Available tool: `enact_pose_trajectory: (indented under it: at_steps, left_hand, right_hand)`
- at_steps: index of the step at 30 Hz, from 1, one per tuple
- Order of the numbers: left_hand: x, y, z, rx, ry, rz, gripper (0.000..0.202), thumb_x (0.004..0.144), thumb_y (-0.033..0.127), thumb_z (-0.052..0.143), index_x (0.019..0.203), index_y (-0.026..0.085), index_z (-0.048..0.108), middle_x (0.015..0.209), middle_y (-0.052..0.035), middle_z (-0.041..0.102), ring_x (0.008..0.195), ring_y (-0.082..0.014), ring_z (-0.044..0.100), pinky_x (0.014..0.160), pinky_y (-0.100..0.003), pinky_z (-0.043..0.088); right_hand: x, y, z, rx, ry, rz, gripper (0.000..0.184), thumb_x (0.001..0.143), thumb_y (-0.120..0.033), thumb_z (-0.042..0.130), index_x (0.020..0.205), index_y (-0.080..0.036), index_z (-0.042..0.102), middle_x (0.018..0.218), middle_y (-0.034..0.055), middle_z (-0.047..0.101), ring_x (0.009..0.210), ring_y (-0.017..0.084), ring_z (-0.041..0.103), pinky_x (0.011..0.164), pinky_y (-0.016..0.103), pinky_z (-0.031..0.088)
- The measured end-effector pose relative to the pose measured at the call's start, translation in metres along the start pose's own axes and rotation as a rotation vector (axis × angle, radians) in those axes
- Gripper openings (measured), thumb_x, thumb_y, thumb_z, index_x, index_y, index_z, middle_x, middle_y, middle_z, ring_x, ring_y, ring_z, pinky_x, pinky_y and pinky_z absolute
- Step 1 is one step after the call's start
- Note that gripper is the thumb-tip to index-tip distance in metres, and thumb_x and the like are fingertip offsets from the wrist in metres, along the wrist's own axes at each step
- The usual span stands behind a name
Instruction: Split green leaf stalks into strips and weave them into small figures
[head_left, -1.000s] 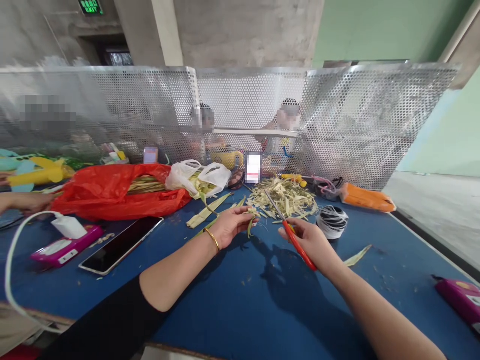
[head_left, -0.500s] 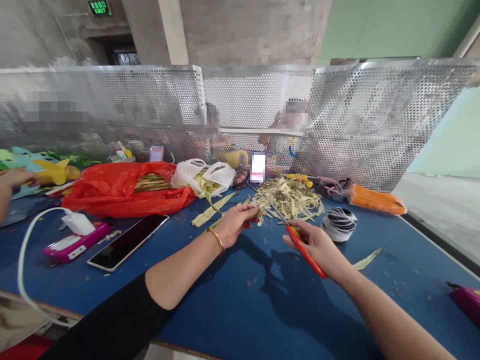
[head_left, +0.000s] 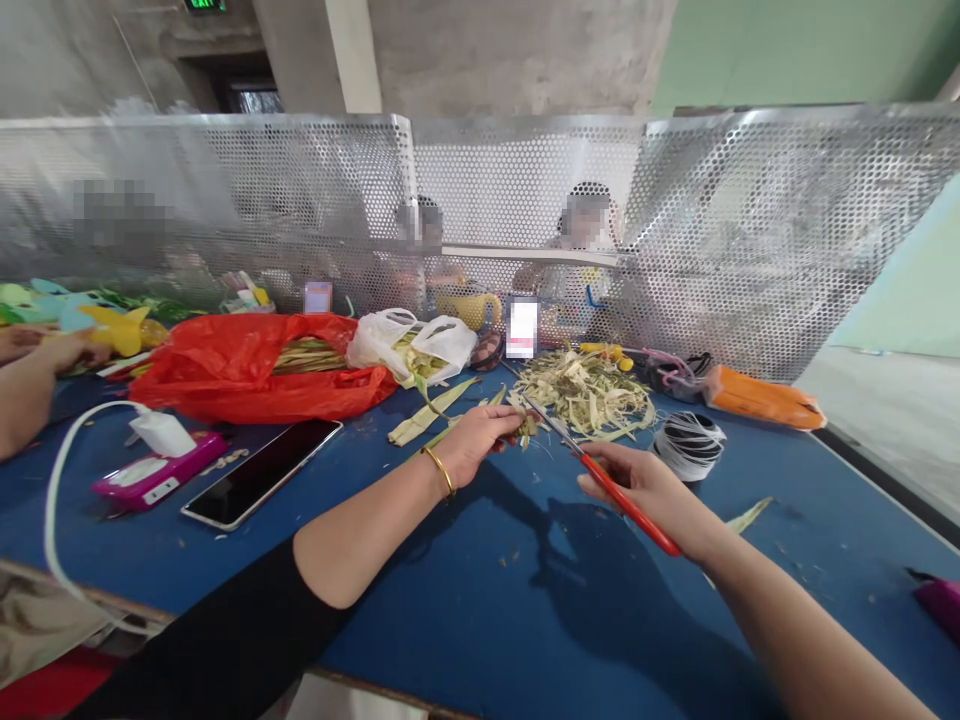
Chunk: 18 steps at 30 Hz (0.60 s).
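My left hand [head_left: 484, 440] pinches a small piece of dried leaf work [head_left: 529, 426], its exact shape too small to make out. A long dry strip trails back from this hand toward the white bag. My right hand [head_left: 637, 490] is closed around the red handles of a pair of scissors [head_left: 626, 505]. The scissor blades point up and left, their tips close beside the piece in my left hand. Whether the blades touch it I cannot tell. Behind both hands lies a heap of pale leaf scraps [head_left: 592, 390].
A red plastic bag [head_left: 225, 370] and a white bag [head_left: 442, 345] hold dry leaves. A phone [head_left: 262, 475] lies by a purple power strip [head_left: 161, 475]. At right are a spool of cord [head_left: 688, 445] and an orange packet [head_left: 765, 397]. A co-worker's hand [head_left: 71, 350] is far left.
The view has shifted slightly. The scissors' handles look a little closer together, and the blades stay by the piece in my left hand. The co-worker's hand at far left has moved.
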<state>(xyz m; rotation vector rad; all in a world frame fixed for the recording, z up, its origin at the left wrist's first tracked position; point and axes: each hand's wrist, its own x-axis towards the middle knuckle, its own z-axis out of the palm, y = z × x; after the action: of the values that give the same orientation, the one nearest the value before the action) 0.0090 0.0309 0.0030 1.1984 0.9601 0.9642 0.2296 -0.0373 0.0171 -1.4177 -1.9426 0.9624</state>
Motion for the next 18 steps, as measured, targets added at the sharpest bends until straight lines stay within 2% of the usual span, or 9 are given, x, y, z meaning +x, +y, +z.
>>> enact_pose_trajectory:
  at_steps: [3, 7, 11, 18]
  left_hand:
    - [0.001, -0.001, -0.001, 0.026, -0.008, -0.005, 0.015, 0.07, 0.028, 0.067, 0.077, 0.016, 0.073, 0.075, -0.0026, 0.064, 0.061, -0.0091, 0.048, 0.057, -0.023, 0.031]
    - [0.003, 0.0, -0.003, 0.08, -0.039, -0.015, 0.015, 0.07, 0.026, 0.065, 0.077, 0.015, 0.073, 0.07, -0.0014, 0.063, 0.058, -0.0089, 0.045, 0.058, -0.023, 0.031]
    - [0.003, 0.001, -0.005, 0.148, -0.111, -0.017, 0.02, 0.069, 0.027, 0.062, 0.08, 0.016, 0.074, 0.076, -0.0027, 0.067, 0.06, -0.0101, 0.046, 0.059, -0.024, 0.031]
    - [0.002, 0.002, -0.006, 0.147, -0.14, -0.014, 0.02, 0.067, 0.028, 0.064, 0.08, 0.017, 0.076, 0.078, -0.0037, 0.069, 0.062, -0.0112, 0.048, 0.06, -0.025, 0.031]
  right_hand:
    - [0.001, 0.005, 0.0, -0.06, 0.012, -0.006, 0.049, 0.078, -0.05, 0.063, 0.115, -0.018, 0.062, 0.07, -0.002, 0.056, 0.062, 0.013, 0.047, 0.057, 0.025, 0.038]
    - [0.0, 0.002, -0.002, -0.15, 0.015, 0.001, 0.052, 0.076, -0.049, 0.066, 0.117, -0.018, 0.063, 0.073, -0.001, 0.061, 0.063, 0.014, 0.05, 0.057, 0.025, 0.039]
    - [-0.003, -0.005, -0.004, -0.214, -0.003, 0.012, 0.052, 0.076, -0.052, 0.065, 0.115, -0.018, 0.064, 0.075, 0.0004, 0.064, 0.065, 0.016, 0.054, 0.058, 0.026, 0.041]
    - [-0.004, -0.008, -0.006, -0.278, 0.041, 0.027, 0.056, 0.072, -0.052, 0.067, 0.118, -0.02, 0.065, 0.083, 0.0031, 0.07, 0.073, 0.021, 0.061, 0.065, 0.029, 0.046]
